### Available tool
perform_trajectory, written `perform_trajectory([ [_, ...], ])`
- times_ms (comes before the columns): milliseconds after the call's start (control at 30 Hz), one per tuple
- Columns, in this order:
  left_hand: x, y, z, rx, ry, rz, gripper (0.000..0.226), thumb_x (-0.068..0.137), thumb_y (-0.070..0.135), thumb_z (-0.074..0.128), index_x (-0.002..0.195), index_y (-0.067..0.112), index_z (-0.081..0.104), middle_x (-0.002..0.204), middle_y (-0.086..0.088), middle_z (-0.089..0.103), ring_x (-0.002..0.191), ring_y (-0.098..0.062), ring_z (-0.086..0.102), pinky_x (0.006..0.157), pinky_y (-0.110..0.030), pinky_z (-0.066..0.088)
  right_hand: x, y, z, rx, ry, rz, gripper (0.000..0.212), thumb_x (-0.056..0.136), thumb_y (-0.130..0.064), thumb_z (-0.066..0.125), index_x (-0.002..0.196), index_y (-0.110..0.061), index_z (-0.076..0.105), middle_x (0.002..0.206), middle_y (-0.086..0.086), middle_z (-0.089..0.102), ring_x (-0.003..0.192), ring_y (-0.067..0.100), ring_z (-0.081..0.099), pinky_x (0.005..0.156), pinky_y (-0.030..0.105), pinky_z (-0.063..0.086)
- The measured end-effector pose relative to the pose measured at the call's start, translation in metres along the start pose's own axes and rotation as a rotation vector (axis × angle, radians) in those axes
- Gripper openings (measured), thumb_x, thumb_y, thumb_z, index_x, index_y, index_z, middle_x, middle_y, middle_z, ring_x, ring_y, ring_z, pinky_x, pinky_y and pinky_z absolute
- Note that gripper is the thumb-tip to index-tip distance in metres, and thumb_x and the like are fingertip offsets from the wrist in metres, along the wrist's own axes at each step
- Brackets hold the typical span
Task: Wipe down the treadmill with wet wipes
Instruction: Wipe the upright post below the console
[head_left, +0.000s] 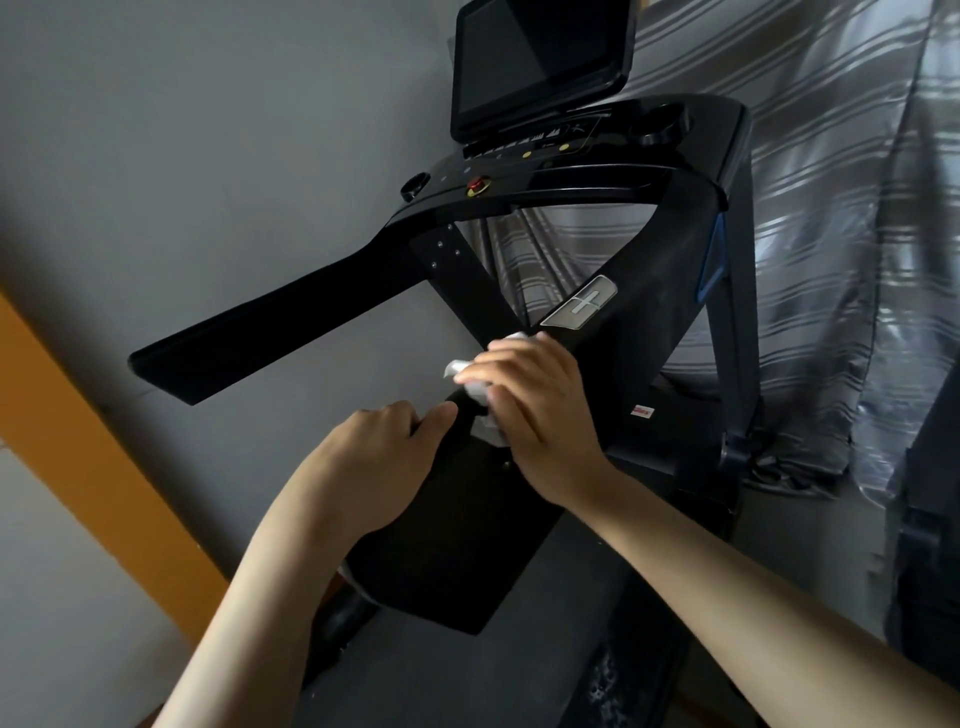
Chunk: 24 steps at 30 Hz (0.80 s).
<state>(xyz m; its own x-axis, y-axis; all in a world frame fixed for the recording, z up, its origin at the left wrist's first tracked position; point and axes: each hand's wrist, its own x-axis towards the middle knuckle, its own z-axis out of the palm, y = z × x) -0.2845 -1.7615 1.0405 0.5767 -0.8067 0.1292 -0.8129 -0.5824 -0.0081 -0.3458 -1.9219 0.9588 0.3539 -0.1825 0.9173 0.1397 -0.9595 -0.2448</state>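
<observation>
Handrail (613, 332) of a black treadmill (291, 322) runs as a long slanted bar from close to the person up and right toward the console (571, 171). Right hand (540, 410) sits partway up it, fingers and thumb pinching a bunched white wipe (467, 375) against the bar. Left hand (379, 452), just below, grips the bar's left edge. Any further stroke would likely follow the bar's length, with the right hand nearer the console.

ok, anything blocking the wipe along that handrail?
Toward the console, nothing: only the grey plus button set in the handrail just ahead of the wet wipe in the right hand. Toward the near end, the left hand grips the same rail beside the wipe.
</observation>
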Motion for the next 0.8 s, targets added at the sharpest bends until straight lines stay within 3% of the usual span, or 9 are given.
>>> perform_trajectory([
  [100, -0.002, 0.003, -0.001, -0.055, 0.062, -0.029, 0.042, 0.105, 0.041, 0.019, 0.138, 0.025, 0.038, 0.100, 0.001, 0.049, 0.092, -0.017, 0.054, 0.084, -0.031, 0.048, 0.007, -0.001, -0.007, -0.011, -0.129, -0.091, 0.043, 0.101, -0.025, 0.028, 0.112, -0.018, 0.069, 0.112, -0.007, 0.068, 0.113, 0.014, 0.057, 0.109, 0.037, 0.032],
  [200, -0.002, 0.001, -0.001, -0.134, -0.005, -0.084, 0.048, 0.101, 0.052, 0.022, 0.114, 0.019, 0.056, 0.093, 0.002, 0.055, 0.084, -0.013, 0.056, 0.078, -0.029, 0.048, 0.020, 0.022, -0.016, -0.039, -0.225, -0.120, 0.043, 0.101, -0.025, 0.030, 0.111, -0.016, 0.070, 0.110, -0.005, 0.069, 0.106, 0.016, 0.060, 0.099, 0.038, 0.039],
  [300, 0.000, 0.000, 0.002, -0.191, -0.013, -0.142, 0.052, 0.098, 0.058, 0.023, 0.096, 0.019, 0.057, 0.088, 0.000, 0.058, 0.079, -0.013, 0.058, 0.075, -0.029, 0.050, 0.025, 0.032, -0.018, -0.006, -0.166, -0.045, 0.040, 0.099, -0.022, 0.034, 0.107, -0.016, 0.072, 0.107, -0.006, 0.070, 0.103, 0.014, 0.061, 0.098, 0.036, 0.039],
  [367, 0.001, -0.001, 0.003, -0.142, 0.010, -0.101, 0.051, 0.099, 0.056, 0.022, 0.096, 0.016, 0.054, 0.087, 0.001, 0.057, 0.076, -0.010, 0.055, 0.066, -0.026, 0.044, 0.019, 0.026, -0.013, 0.021, -0.100, -0.012, 0.039, 0.099, -0.021, 0.035, 0.107, -0.016, 0.073, 0.107, -0.007, 0.070, 0.105, 0.012, 0.061, 0.101, 0.035, 0.037],
  [467, 0.001, -0.004, 0.004, -0.149, 0.029, -0.075, 0.050, 0.099, 0.053, 0.023, 0.100, 0.014, 0.054, 0.087, -0.001, 0.057, 0.074, -0.010, 0.052, 0.065, -0.026, 0.040, 0.005, 0.015, -0.009, 0.084, -0.026, 0.014, 0.033, 0.098, -0.013, 0.040, 0.114, -0.012, 0.069, 0.114, -0.002, 0.066, 0.116, 0.013, 0.056, 0.103, 0.045, 0.037],
  [567, 0.002, -0.005, 0.007, -0.137, 0.043, -0.055, 0.048, 0.100, 0.052, 0.022, 0.105, 0.017, 0.055, 0.085, 0.003, 0.054, 0.075, -0.010, 0.054, 0.062, -0.024, 0.038, -0.015, 0.000, -0.004, 0.179, 0.012, 0.061, 0.038, 0.099, -0.014, 0.036, 0.129, -0.010, 0.059, 0.132, 0.001, 0.056, 0.133, 0.019, 0.044, 0.109, 0.055, 0.029],
  [700, 0.006, -0.004, 0.010, -0.209, 0.077, -0.103, 0.048, 0.099, 0.053, 0.028, 0.091, 0.009, 0.048, 0.100, -0.017, 0.062, 0.095, -0.035, 0.059, 0.072, -0.032, 0.038, -0.047, -0.022, 0.015, 0.172, 0.048, 0.143, 0.047, 0.105, -0.030, 0.020, 0.150, -0.018, 0.030, 0.160, -0.006, 0.023, 0.150, 0.022, 0.017, 0.121, 0.052, 0.008],
  [800, 0.006, -0.006, 0.010, -0.162, 0.041, -0.067, 0.052, 0.096, 0.054, 0.021, 0.110, 0.017, 0.054, 0.089, -0.001, 0.054, 0.079, -0.015, 0.055, 0.062, -0.023, 0.036, -0.053, -0.021, 0.019, 0.132, 0.032, 0.155, 0.050, 0.106, -0.037, 0.013, 0.153, -0.021, 0.020, 0.162, -0.010, 0.014, 0.151, 0.020, 0.010, 0.122, 0.045, 0.002],
])
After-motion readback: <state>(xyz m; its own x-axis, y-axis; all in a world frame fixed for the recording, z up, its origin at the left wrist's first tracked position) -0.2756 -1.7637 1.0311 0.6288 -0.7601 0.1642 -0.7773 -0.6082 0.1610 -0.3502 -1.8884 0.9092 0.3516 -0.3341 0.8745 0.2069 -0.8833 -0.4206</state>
